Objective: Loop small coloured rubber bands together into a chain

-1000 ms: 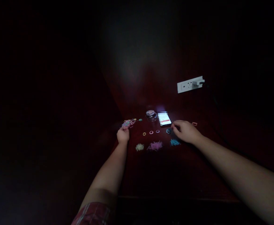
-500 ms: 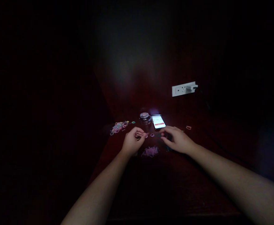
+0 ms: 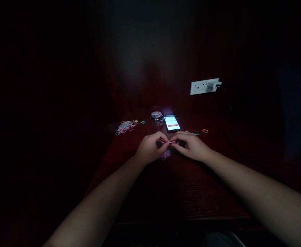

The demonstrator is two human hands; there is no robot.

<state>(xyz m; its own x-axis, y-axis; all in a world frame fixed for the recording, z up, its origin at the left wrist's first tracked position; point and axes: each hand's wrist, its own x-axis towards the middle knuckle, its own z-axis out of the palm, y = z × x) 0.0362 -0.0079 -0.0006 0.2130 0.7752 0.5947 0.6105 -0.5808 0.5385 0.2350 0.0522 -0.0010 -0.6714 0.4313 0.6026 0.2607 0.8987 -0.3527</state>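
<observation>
My left hand (image 3: 151,148) and my right hand (image 3: 191,145) meet tip to tip over the middle of the dark red table. Both pinch one small, pale pinkish elastic band (image 3: 170,142), mostly covered by the fingertips. Below them a heap of purple elastic bands (image 3: 165,155) shows in part. To the left lies a mixed-colour pile of elastic bands (image 3: 126,126), with a green band (image 3: 143,122) beside it. My hands hide the other small heaps and single rings.
A round lidded jar (image 3: 157,118) and a lit phone (image 3: 172,123) stand just beyond my hands. An orange-pink band (image 3: 205,130) lies to the right. On the wall is a white socket (image 3: 204,86) with a plug and dark cable. The surroundings are very dark.
My left hand has come from the mixed pile to the middle, carrying a pinkish band. My right hand has moved left from beside the phone, and the fingertips now meet.
</observation>
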